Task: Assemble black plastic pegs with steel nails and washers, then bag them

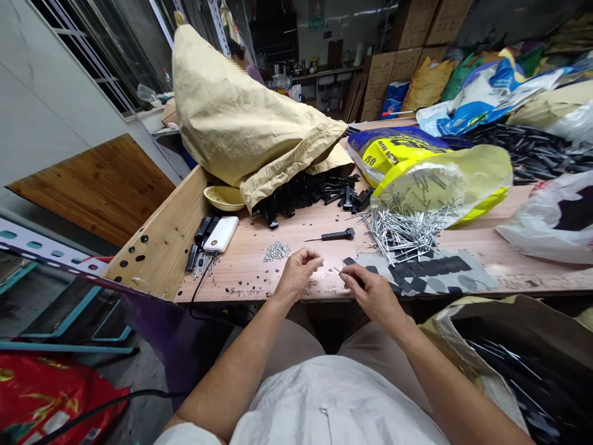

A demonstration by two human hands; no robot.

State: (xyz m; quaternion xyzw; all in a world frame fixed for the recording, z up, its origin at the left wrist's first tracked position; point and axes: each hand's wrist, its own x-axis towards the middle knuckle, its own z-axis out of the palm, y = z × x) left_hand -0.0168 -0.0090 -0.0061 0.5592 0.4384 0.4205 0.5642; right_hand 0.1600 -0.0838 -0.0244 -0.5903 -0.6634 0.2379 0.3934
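Thin grey metal rod (338, 270), lower centre of frame, pinched in fingertips of R hand (374, 295) – prob. light, stiff, slick; best held mid-shaft – L hand (298, 272) fingers curled, can't tell if gripping anything

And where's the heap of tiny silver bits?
Head view, left of centre: the heap lies on the table between the white device and the left hand.

the person beside me wears a loose white shirt (365, 402), creased, with a small dark mark (323, 411) in front. the left sleeve (188, 434) is short. the trousers (291, 349) look greyish beige.
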